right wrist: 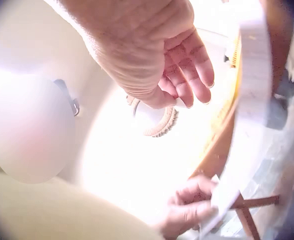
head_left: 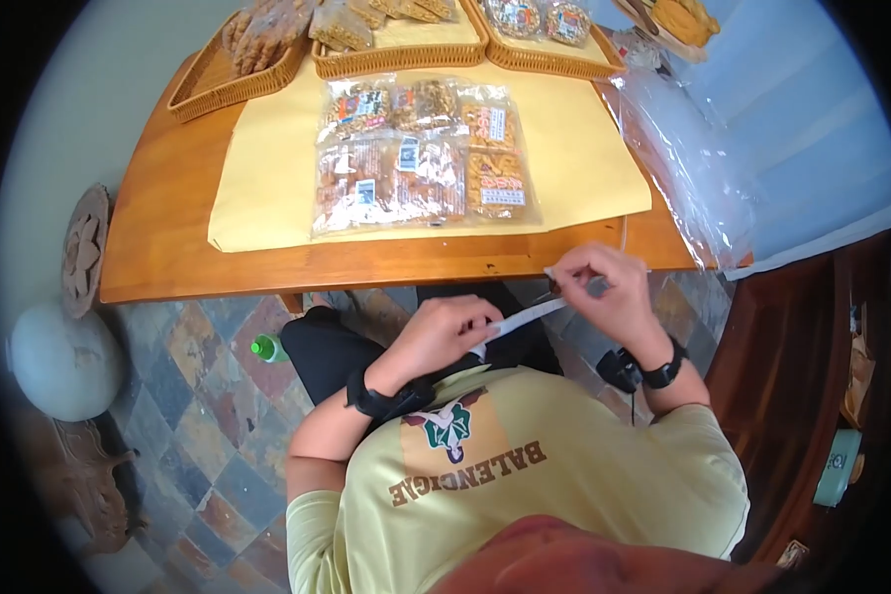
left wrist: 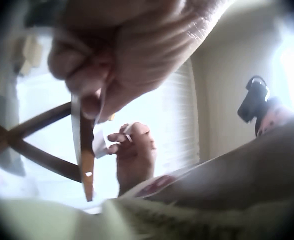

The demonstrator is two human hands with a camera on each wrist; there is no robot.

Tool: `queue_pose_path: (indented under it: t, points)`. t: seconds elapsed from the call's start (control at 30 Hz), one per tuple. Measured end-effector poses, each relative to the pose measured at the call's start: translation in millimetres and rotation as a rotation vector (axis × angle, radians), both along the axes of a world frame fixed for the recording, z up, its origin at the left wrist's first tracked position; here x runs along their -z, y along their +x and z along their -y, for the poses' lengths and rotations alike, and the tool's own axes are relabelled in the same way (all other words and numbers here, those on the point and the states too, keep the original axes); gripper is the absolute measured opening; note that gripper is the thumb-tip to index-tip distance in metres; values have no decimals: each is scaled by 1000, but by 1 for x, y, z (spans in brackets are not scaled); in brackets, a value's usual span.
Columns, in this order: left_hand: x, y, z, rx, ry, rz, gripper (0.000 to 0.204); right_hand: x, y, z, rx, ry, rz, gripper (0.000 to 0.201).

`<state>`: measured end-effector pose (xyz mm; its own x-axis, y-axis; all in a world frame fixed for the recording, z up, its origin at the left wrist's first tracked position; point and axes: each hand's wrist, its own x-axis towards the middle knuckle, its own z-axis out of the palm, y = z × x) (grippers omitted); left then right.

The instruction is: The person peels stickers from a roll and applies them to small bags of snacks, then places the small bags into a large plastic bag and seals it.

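Observation:
In the head view, my left hand grips a long white strip in front of the shirt, below the table edge. The strip slants up towards my right hand, whose thumb and finger pinch a small white piece. Whether piece and strip are joined cannot be told. The right wrist view shows that piece at the thumb tip, the other fingers loosely bent, and my left hand lower down on the strip. In the left wrist view, my left hand holds the strip from above.
Packaged snacks lie on a yellow sheet on the wooden table. Wicker baskets line its back. Clear plastic bags hang over the right side. A green-capped bottle stands on the floor; a round grey object is at left.

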<state>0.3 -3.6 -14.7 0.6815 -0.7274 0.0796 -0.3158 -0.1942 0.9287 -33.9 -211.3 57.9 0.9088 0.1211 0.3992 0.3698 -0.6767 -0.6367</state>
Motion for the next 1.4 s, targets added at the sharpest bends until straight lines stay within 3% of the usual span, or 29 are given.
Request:
queue_pose_path:
  t: [0.1,0.17,0.37,0.5,0.67,0.8,0.83,0.93,1.0,1.13,1.23,1.4]
  points:
    - [2,-3,-6,134,70,322,30,-28,33,-4,-16,-136,88,8]
    - [-8,-4,-13,114,13,396,30,-39,60,-11,-117,-364,348,9]
    - [-58,2,-47,21,86,422,26,-47,119,-51,-249,-482,533,9]
    - [-83,8,-68,-76,124,512,23,-49,150,-61,-265,-546,524,8]
    - [-121,32,-86,5,334,501,34,-65,183,-48,-187,-518,431,7]
    - [-131,77,-87,-2,313,620,38,-60,206,-38,-230,-437,339,7]
    - [-130,93,-85,-10,233,698,41,-57,211,-37,-244,-457,323,7]
    - [-127,133,-77,-62,315,617,46,-51,225,-36,-267,-465,307,8]
    - [-115,158,-71,-23,474,720,58,-50,232,-36,-280,-452,310,9]
    - [-106,180,-48,51,706,709,76,-44,239,-29,-281,-473,320,8]
    - [-83,189,-47,170,741,761,81,-41,242,-23,-277,-469,297,8]
    - [-80,191,-51,224,779,755,88,-36,242,-16,-288,-442,170,7]
